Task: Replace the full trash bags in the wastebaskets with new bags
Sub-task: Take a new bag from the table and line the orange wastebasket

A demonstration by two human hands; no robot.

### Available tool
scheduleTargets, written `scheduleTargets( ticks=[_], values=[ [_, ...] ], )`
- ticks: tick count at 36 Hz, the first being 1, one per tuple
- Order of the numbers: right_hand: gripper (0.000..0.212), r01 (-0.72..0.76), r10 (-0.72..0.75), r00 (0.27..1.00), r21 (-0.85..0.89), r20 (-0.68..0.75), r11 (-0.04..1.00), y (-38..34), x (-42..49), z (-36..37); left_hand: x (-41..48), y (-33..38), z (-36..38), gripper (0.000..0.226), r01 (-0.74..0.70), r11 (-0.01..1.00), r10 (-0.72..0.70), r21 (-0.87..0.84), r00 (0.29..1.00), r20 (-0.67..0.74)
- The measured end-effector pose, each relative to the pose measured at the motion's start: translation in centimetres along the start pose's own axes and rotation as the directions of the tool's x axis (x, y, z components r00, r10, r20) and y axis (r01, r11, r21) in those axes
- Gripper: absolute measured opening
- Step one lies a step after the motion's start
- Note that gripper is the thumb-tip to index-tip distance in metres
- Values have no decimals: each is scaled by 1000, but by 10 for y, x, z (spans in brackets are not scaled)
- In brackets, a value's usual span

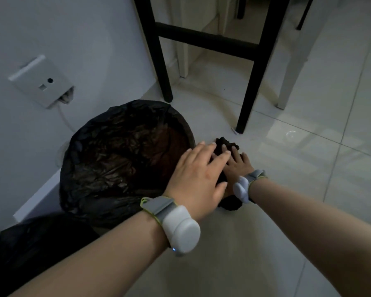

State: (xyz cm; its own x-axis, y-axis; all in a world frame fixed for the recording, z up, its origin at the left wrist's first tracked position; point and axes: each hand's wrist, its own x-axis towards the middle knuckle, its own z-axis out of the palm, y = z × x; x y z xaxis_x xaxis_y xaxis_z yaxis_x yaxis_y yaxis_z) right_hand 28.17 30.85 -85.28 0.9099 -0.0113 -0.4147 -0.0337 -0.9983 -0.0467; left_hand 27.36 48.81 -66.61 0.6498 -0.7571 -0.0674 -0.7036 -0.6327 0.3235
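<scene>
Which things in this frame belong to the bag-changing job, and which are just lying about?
Job in hand:
lined wastebasket
crumpled black bag on the floor beside it
black bag at bottom left
left hand and right hand, both at the crumpled bag

Just lying about:
wall socket plate
dark furniture legs
white leg

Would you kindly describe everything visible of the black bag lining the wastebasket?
The black liner bag is thin, glossy, crinkled plastic, spread open inside the round wastebasket and folded down over its rim. It looks empty, a brownish tint showing through. It stands by the wall; the left hand reaches over its right edge, contact unclear.
</scene>
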Motion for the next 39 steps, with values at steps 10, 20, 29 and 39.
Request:
scheduleTargets(
  ticks=[10,20,29,39],
  values=[
    [59,17,-42,987,162,152,987,8,20,25,-2,-23,11,54,86,996,-85,5,993,-77],
    [22,252,-255,967,292,-29,923,-16,-18,-8,-15,-25,-4,63,72,997,-68,34,993,-91],
    [24,716,-649,697,349,-306,604,-159,-134,-86,-123,-88,-52,103,-40,979,49,-200,998,37],
    [33,851,-588,506,255,-631,459,-255,-166,-121,-223,-127,-56,111,102,751,23,-653,983,180]
  ],
)
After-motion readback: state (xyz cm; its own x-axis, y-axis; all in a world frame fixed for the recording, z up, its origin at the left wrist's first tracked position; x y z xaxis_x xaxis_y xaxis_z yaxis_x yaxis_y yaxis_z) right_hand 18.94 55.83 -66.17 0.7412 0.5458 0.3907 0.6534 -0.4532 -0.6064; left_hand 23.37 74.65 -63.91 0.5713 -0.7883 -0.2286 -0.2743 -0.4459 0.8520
